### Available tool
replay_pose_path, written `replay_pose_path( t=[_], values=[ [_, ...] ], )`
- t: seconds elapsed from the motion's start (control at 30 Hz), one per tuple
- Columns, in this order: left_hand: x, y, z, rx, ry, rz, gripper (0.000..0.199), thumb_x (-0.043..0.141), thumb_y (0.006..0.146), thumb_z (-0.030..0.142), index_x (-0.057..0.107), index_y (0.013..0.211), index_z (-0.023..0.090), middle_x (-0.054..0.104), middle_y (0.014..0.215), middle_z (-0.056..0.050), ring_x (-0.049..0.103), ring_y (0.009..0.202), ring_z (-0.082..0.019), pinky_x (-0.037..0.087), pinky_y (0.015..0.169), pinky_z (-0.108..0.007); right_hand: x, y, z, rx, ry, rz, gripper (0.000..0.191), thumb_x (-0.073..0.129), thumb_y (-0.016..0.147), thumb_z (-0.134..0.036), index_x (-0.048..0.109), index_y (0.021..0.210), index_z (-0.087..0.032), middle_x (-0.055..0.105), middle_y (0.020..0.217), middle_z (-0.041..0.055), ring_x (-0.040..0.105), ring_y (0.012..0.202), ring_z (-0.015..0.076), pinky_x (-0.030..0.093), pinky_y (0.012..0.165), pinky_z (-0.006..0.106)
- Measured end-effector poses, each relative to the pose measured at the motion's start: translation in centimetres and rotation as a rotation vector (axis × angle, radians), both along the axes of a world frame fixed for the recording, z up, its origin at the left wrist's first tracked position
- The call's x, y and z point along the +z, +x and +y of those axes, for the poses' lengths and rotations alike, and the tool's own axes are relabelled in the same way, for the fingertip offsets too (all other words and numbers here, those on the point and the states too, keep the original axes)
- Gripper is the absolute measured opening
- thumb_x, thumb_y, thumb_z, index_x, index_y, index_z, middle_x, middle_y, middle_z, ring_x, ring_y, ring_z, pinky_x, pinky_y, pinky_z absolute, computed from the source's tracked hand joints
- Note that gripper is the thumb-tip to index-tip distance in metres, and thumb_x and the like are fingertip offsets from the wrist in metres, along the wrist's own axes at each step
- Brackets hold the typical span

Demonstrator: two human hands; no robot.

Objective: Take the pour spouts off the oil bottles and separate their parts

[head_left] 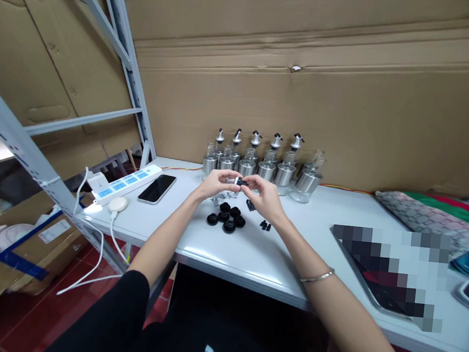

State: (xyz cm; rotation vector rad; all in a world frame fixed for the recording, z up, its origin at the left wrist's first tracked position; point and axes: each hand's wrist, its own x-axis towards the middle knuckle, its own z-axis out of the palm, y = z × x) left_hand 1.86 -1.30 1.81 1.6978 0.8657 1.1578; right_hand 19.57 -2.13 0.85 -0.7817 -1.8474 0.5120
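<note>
Both hands meet above the table, fingers pinched together. My left hand (218,185) holds a small pourer spout (237,181), pale on its left side and dark on its right. The fingertips of my right hand (262,194) close on its dark end; finer detail is too small to tell. Below them lie several black rubber stoppers (228,226) in a loose group. Several tiny black caps (265,225) rest to the right. Shiny small pieces (220,199) sit partly hidden under my left hand. Another black piece (250,205) shows beneath my right hand.
Glass bottles with steel sleeves (285,175) line the back; rear ones carry pourers (256,139). Left are a phone (157,189), power strip (128,184) and white charger (118,204). A partly blurred tablet-like device (378,273) lies right. Cardboard (307,105) stands behind.
</note>
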Motion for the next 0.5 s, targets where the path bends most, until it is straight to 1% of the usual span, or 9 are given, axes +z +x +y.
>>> replay_pose_path(
  t=[0.13, 0.23, 0.33, 0.4, 0.5],
  values=[
    [-0.1, -0.2, 0.2, -0.093, -0.112, -0.057, 0.049, 0.08, 0.057, 0.034, 0.064, 0.096, 0.009, 0.069, 0.082, -0.006, 0.066, 0.069, -0.015, 0.053, 0.071, -0.029, 0.2, 0.0, -0.3, -0.022, 0.172, -0.067, 0.009, 0.058, 0.075, -0.023, 0.061, 0.082, -0.018, 0.065, 0.078, 0.0036, 0.058, 0.067, 0.0153, 0.048, 0.067, 0.029],
    [0.0, -0.4, 0.1, -0.131, -0.159, -0.047, 0.048, 0.079, 0.059, 0.035, 0.064, 0.095, 0.008, 0.069, 0.077, -0.006, 0.066, 0.065, -0.015, 0.052, 0.067, -0.028, 0.2, -0.1, -0.4, -0.017, 0.28, -0.102, 0.007, 0.057, 0.077, -0.019, 0.059, 0.083, -0.019, 0.062, 0.077, 0.0031, 0.056, 0.069, 0.0151, 0.047, 0.066, 0.028],
    [0.1, -0.8, 0.1, -0.156, -0.176, -0.029, 0.049, 0.078, 0.06, 0.036, 0.064, 0.098, 0.008, 0.067, 0.068, -0.004, 0.064, 0.06, -0.014, 0.05, 0.063, -0.025, 0.3, -0.1, -0.6, 0.01, 0.372, -0.155, 0.009, 0.052, 0.08, -0.017, 0.059, 0.086, -0.02, 0.061, 0.081, 0.004, 0.057, 0.075, 0.0164, 0.047, 0.069, 0.029],
    [0.1, -1.0, 0.2, -0.151, -0.165, -0.02, 0.049, 0.077, 0.061, 0.037, 0.065, 0.099, 0.008, 0.064, 0.059, -0.001, 0.06, 0.054, -0.011, 0.046, 0.059, -0.024, 0.4, -0.1, -0.6, 0.019, 0.411, -0.194, 0.011, 0.05, 0.082, -0.017, 0.058, 0.088, -0.021, 0.061, 0.085, 0.005, 0.058, 0.081, 0.0178, 0.048, 0.073, 0.031],
    [-0.1, -1.3, 0.5, -0.149, -0.152, -0.022, 0.047, 0.075, 0.062, 0.041, 0.066, 0.095, 0.008, 0.054, 0.05, 0.004, 0.047, 0.044, -0.005, 0.036, 0.05, -0.02, 0.4, -0.2, -0.7, 0.013, 0.432, -0.228, 0.012, 0.049, 0.083, -0.017, 0.058, 0.09, -0.022, 0.061, 0.088, 0.0059, 0.058, 0.086, 0.0193, 0.047, 0.076, 0.033]
  ],
)
